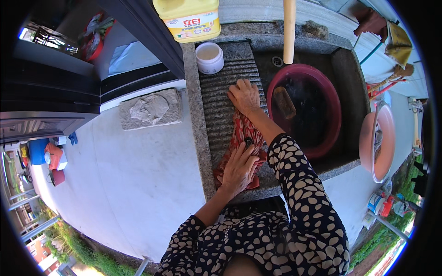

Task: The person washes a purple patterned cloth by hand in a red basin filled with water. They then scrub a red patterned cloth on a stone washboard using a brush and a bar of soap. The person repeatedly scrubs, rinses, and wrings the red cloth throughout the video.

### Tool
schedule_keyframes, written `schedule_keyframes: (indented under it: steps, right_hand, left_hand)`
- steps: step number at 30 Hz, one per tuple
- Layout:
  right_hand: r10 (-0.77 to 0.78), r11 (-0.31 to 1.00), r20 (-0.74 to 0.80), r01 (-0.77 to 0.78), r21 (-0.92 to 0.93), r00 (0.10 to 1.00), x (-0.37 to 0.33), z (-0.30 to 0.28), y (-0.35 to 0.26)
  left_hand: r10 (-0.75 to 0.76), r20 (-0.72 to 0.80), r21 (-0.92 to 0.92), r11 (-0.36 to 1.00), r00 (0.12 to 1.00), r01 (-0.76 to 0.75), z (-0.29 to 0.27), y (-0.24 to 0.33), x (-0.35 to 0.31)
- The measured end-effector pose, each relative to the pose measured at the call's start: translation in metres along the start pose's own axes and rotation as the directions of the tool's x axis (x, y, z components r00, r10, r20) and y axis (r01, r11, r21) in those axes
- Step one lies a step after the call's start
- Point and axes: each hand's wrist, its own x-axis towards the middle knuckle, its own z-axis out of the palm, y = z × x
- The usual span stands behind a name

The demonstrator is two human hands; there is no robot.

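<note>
A red and white patterned wet cloth (237,138) lies bunched along the ribbed stone washboard (221,101). My right hand (245,95), with curled fingers, grips its far end. My left hand (237,169) lies flat over the near part of the cloth, fingers stretched out and pressing down. Close to its fingertips is a small dark round thing (249,141) whose kind I cannot make out. Right of the washboard, a dark pink basin (337,110) with dark water sits in the stone sink, and a brown oblong block (284,102) is inside it by the left wall.
A white round tub (210,58) stands at the washboard's far end, near a yellow jug (191,20). A pale wooden pole (288,32) reaches over the sink. At the right is a peach-coloured basin (368,142). A stone block with grey cloth (149,109) lies left.
</note>
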Motion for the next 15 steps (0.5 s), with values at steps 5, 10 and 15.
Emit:
schedule_keyframes:
  steps: [5, 10, 15]
  right_hand:
    - [-0.104, 0.931, 0.190, 0.028, 0.364, 0.976, -0.060, -0.051, -0.039]
    - [-0.276, 0.893, 0.206, 0.171, 0.416, 0.939, -0.091, -0.057, -0.065]
    - [0.004, 1.000, 0.043, -0.004, -0.006, 0.999, -0.011, 0.009, -0.029]
  left_hand:
    - [-0.119, -0.009, 0.069, 0.990, 0.993, 0.119, -0.023, 0.009, -0.008]
    - [-0.063, 0.065, 0.034, 0.998, 0.996, 0.061, -0.015, -0.009, -0.020]
    - [0.020, 0.092, 0.021, 1.000, 0.996, -0.022, -0.012, -0.012, -0.014]
